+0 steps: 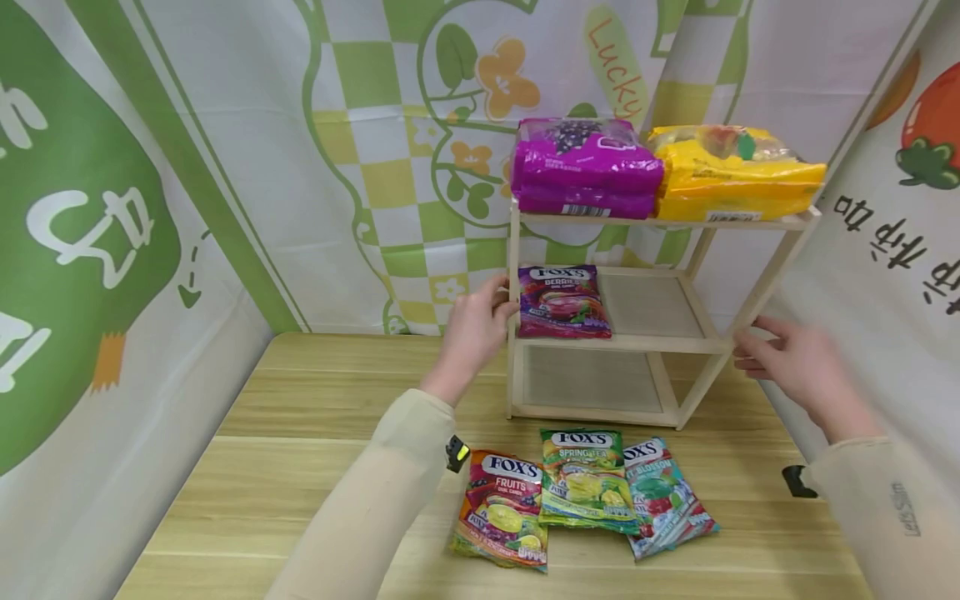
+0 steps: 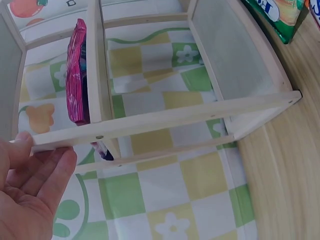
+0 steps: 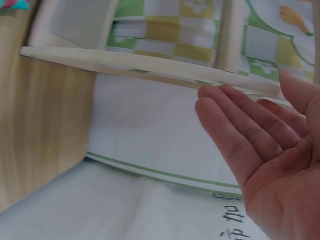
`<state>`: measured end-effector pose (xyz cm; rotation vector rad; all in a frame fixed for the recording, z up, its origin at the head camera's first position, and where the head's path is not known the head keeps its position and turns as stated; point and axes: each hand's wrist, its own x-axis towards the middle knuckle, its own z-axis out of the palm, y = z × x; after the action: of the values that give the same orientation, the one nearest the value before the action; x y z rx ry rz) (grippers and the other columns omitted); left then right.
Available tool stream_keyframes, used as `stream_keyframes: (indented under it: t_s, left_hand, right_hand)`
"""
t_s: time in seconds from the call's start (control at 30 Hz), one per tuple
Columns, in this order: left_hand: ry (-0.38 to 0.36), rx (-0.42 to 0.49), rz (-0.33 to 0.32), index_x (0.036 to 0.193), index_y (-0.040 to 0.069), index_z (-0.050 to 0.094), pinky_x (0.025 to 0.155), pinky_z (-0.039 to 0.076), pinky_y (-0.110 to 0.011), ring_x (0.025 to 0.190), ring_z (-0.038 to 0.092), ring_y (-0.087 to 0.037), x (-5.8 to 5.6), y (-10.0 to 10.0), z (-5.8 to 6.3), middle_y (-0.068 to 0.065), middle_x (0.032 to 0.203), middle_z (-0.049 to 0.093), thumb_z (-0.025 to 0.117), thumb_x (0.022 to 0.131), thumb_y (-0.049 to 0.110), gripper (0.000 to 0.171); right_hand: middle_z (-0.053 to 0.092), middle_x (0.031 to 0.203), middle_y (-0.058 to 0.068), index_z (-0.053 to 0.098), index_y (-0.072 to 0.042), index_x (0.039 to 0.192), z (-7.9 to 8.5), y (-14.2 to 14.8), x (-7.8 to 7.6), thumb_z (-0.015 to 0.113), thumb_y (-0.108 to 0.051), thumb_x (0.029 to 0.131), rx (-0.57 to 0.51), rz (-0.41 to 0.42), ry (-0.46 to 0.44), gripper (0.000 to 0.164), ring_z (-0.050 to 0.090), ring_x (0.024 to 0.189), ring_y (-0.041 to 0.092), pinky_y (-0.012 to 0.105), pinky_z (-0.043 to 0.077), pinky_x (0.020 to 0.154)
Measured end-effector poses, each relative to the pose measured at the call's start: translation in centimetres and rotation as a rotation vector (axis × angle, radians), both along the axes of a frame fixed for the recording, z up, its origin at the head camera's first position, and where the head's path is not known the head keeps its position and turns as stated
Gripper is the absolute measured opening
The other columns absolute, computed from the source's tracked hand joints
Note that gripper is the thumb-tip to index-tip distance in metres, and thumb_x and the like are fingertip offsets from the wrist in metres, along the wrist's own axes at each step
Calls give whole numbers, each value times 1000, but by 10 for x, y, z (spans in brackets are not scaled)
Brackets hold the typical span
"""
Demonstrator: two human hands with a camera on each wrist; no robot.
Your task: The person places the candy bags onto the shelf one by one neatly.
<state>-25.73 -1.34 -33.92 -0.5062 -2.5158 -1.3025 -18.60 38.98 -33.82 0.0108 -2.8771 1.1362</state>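
A small wooden shelf rack [image 1: 622, 414] stands on the table. My left hand [image 1: 477, 327] is at its left front post, thumb on one side and fingers curled under the other in the left wrist view, pinching it. At the right post, my right hand [image 1: 798, 367] has its fingers fairly straight, fingertips right at the wood. A purple Fox's Berries candy bag [image 1: 564, 302] lies at the left of the middle shelf. On top sit a purple bag [image 1: 585, 171] and a yellow bag [image 1: 738, 175], side by side.
In front of the rack lie three Fox's bags: Fruits [image 1: 501, 510], green Spring Tea [image 1: 587, 482] and a light-blue one [image 1: 666, 498] partly under the green. The wooden table [image 1: 300, 467] meets printed cloth walls [image 1: 390, 167] behind and at both sides.
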Motion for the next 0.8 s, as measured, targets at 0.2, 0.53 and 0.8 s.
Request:
stream_keyframes:
  t_s: [0.2, 0.53, 0.8]
  left_hand:
    - [-2, 2, -6, 137, -1, 57, 93, 60, -37, 112, 71, -31, -1, -1, 0, -23, 122, 71, 66, 100, 10, 40]
    - [21, -10, -11, 134, 0, 59, 91, 61, -37, 111, 71, -31, -1, -2, 0, -23, 119, 71, 66, 100, 12, 37]
    - [16, -16, -14, 135, 0, 59, 90, 61, -36, 111, 71, -30, 0, -3, 0, -22, 120, 71, 66, 100, 13, 38]
  right_hand:
    - [70, 117, 31, 38, 17, 147, -27, 5, 9, 46, -42, 109, 21, 37, -126, 71, 75, 94, 24, 34, 65, 78]
    - [74, 89, 12, 36, 25, 141, -86, 3, 24, 47, -33, 110, -117, 10, -335, 67, 73, 83, 26, 37, 65, 74]
    - [67, 65, 8, 53, 18, 129, -126, -10, 38, 47, -21, 108, -50, -20, -401, 44, 68, 58, 21, 35, 62, 57]
